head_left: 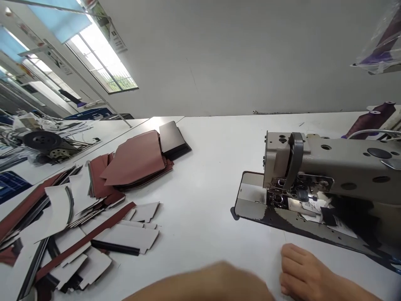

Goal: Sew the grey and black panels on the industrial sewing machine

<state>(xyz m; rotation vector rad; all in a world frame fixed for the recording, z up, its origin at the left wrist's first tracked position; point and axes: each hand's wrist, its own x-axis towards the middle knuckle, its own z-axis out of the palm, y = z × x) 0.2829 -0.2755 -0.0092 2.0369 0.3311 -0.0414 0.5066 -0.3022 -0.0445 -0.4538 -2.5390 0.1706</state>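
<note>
Head-worn view, tilted, facing downward

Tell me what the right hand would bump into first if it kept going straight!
The right hand would probably meet the white cut pieces on the table first, though depth is hard to judge.
</note>
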